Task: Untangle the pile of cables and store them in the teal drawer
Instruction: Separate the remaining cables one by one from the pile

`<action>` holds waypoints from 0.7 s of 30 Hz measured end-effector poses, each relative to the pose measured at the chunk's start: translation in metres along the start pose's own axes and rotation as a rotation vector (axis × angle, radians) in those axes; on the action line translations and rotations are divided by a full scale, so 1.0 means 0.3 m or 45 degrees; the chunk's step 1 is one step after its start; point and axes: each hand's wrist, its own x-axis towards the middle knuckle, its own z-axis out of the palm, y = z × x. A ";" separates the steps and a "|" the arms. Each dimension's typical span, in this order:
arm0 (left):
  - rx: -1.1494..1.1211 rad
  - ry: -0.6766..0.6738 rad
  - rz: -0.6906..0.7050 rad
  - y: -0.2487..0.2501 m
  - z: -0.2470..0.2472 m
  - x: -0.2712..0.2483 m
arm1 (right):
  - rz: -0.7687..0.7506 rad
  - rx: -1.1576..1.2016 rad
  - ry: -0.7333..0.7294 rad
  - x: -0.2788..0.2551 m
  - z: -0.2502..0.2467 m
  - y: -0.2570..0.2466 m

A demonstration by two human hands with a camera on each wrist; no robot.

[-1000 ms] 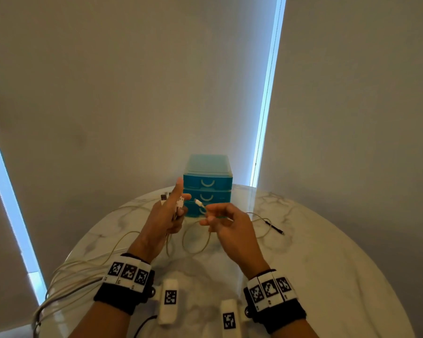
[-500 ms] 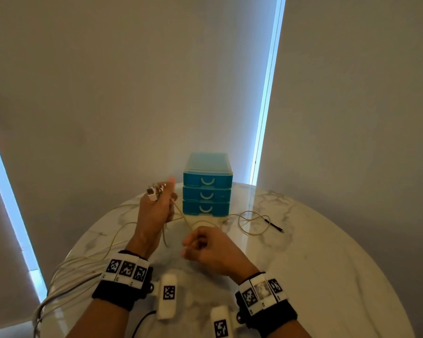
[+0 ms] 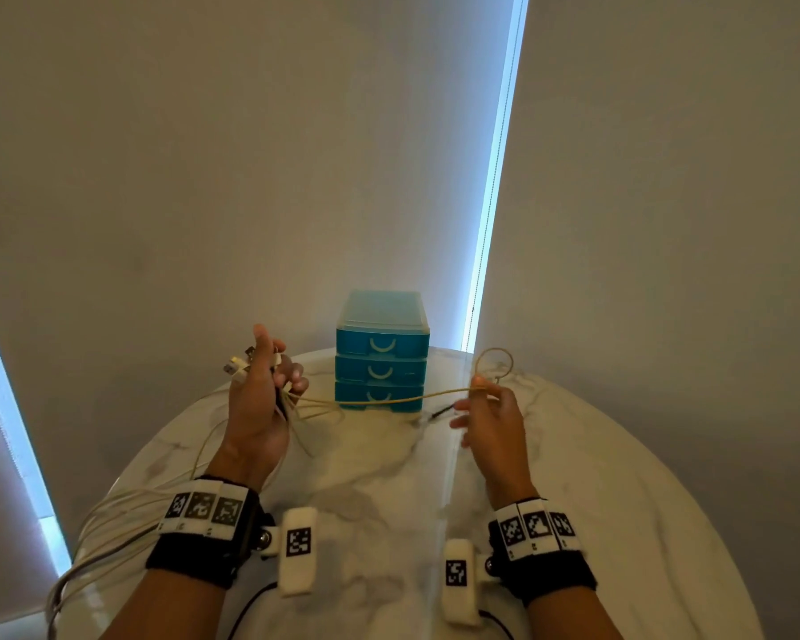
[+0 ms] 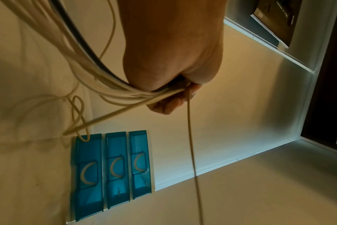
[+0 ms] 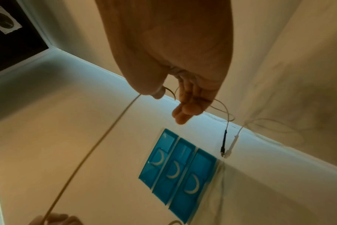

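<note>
L hand (image 3: 259, 408) is raised above the worktop (image 3: 596, 524), fingers curled round a bundle of cables (image 4: 90, 76): round, smooth, mostly cream w/ one dark grey strand, several white USB-type plugs (image 3: 239, 364) sticking out past the thumb. R hand (image 3: 493, 418) pinches one thin cream cable (image 3: 389, 399) betw. thumb and forefinger, other fingers loosely spread. That cable runs taut betw. the two hands, passing in front of the lowest drawer; past the R pinch it curls into a small loop (image 3: 495, 367). Its black jack tip (image 5: 223, 142) hangs just above the worktop, near its own reflection.

Rest of the bundle trails off the L edge of the worktop in long loops.

Teal drawer unit (image 3: 382, 348): translucent plastic, three drawers stacked, pale crescent handles, all closed, at the far edge of the round, glossy white marble-look worktop.

Vs 0.5 s ago: R hand went from a low fist near centre to well out right and higher; hands now wide apart, cable pulled straight, loose coil and jack lifted off the surface. L hand roughly same spot.
</note>
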 end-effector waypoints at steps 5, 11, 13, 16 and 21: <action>0.025 -0.171 -0.173 0.023 -0.015 -0.001 | 0.111 1.019 -0.215 -0.022 0.007 -0.086; 0.695 -0.479 -0.274 0.016 0.032 -0.071 | 0.185 0.847 -0.275 -0.049 0.044 -0.052; 0.970 -0.599 -0.315 -0.010 0.053 -0.102 | 0.178 0.662 -0.384 -0.078 0.090 -0.033; 1.280 -0.765 -0.363 -0.046 0.075 -0.139 | 0.189 0.547 -0.483 -0.100 0.121 -0.041; 1.480 -0.744 -0.321 -0.082 0.105 -0.148 | 0.255 0.626 -0.512 -0.094 0.109 -0.073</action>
